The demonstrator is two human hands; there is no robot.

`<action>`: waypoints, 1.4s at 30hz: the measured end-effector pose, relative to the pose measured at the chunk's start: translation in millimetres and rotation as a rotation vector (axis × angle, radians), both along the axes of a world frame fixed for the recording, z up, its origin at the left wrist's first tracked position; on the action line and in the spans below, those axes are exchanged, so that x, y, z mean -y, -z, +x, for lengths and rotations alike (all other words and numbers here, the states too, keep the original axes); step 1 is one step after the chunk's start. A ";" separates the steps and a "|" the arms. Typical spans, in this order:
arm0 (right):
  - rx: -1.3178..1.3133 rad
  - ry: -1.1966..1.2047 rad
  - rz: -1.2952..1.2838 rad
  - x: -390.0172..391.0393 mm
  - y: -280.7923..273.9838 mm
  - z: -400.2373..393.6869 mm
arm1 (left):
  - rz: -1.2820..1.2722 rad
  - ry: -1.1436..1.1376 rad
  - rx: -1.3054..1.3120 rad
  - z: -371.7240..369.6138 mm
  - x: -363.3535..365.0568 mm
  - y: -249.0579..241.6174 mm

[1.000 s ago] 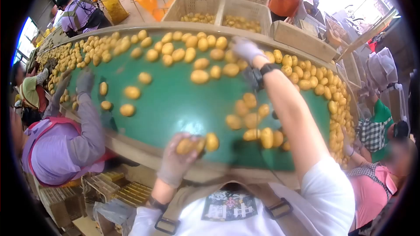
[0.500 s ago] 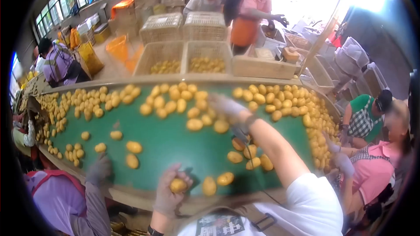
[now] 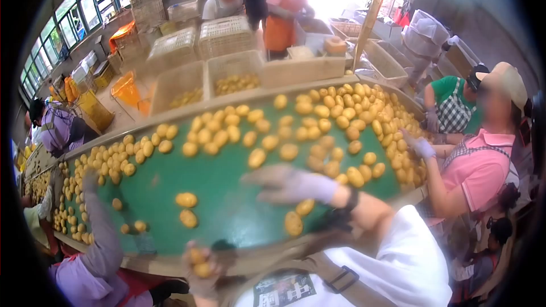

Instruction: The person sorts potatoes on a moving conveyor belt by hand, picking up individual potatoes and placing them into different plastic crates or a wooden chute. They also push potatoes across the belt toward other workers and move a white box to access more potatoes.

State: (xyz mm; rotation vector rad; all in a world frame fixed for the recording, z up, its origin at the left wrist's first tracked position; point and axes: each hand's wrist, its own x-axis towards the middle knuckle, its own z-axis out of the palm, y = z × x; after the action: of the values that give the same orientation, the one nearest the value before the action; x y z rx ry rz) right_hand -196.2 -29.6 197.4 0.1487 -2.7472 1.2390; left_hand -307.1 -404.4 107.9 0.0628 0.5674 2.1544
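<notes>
Many yellow potatoes [image 3: 257, 158] lie spread over a green table surface [image 3: 227, 193]. My left hand [image 3: 199, 273], gloved, is at the near edge with its fingers curled round potatoes [image 3: 202, 269]. My right hand [image 3: 287, 185], in a pale glove and blurred, reaches over the green surface with fingers stretched out and nothing visible in it. Just below it lie two potatoes [image 3: 293, 223]. Another pair [image 3: 188, 218] sits left of centre.
Crates with potatoes [image 3: 236, 82] stand beyond the far rim. A co-worker in pink [image 3: 480, 165] reaches in at the right, beside one in green [image 3: 446, 94]. A purple sleeve [image 3: 105, 239] extends over the left side.
My right hand has drawn back from the far potatoes toward me. My left hand has shifted down and left, still holding. The view has turned, and several potatoes on the right have moved.
</notes>
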 end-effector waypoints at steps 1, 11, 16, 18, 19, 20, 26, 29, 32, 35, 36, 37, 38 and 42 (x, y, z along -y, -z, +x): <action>-0.020 0.180 0.001 -20.1 3.8 19.9 | 0.055 -0.034 -0.075 -5.0 36.1 15.8; 0.015 1.228 0.241 -92.7 46.7 199.6 | -0.559 -0.537 0.184 -37.5 182.3 212.0; 0.020 1.270 0.622 -217.4 156.8 287.7 | -0.431 -0.487 0.159 -75.8 158.4 225.5; 0.179 1.115 1.007 -232.7 168.4 280.7 | -0.408 -0.481 0.130 -83.9 161.8 228.7; 0.154 1.177 0.807 -203.6 144.2 247.0 | -0.400 -0.480 0.118 -86.1 166.2 232.6; 0.111 1.240 0.603 -169.9 113.7 208.2 | -0.393 -0.468 0.099 -89.5 170.8 234.8; 0.081 0.718 0.365 -48.1 84.8 57.9 | -0.420 -0.520 0.076 -104.0 177.1 227.6; 0.130 0.344 -0.140 11.5 66.3 -12.0 | -0.558 -0.682 0.117 -78.4 119.7 129.0; 0.197 0.386 -0.374 -2.9 36.9 -21.0 | -0.795 -0.850 -0.258 -79.7 141.6 100.4; -0.036 0.639 0.015 -73.5 40.2 -7.1 | -1.324 -1.039 -0.732 -55.6 134.2 36.8; 0.123 0.820 -0.047 -92.3 36.8 -5.9 | -1.467 -1.038 -0.803 -46.7 91.1 -9.0; 0.047 0.833 -0.019 -106.8 39.0 1.2 | -1.444 -0.979 -0.953 -48.2 71.6 -17.2; 0.097 0.843 0.089 -115.0 31.2 0.4 | -1.405 -0.919 -1.102 -49.8 51.8 -25.4; -0.026 0.721 0.303 -142.5 67.2 -13.5 | -1.244 -0.341 -1.628 -54.3 -58.9 -56.4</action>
State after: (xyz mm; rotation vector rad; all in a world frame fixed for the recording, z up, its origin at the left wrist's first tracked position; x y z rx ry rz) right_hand -209.8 112.9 130.2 -0.7235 -2.5559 0.6194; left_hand -361.3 -345.5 164.2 1.0932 2.7899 1.1853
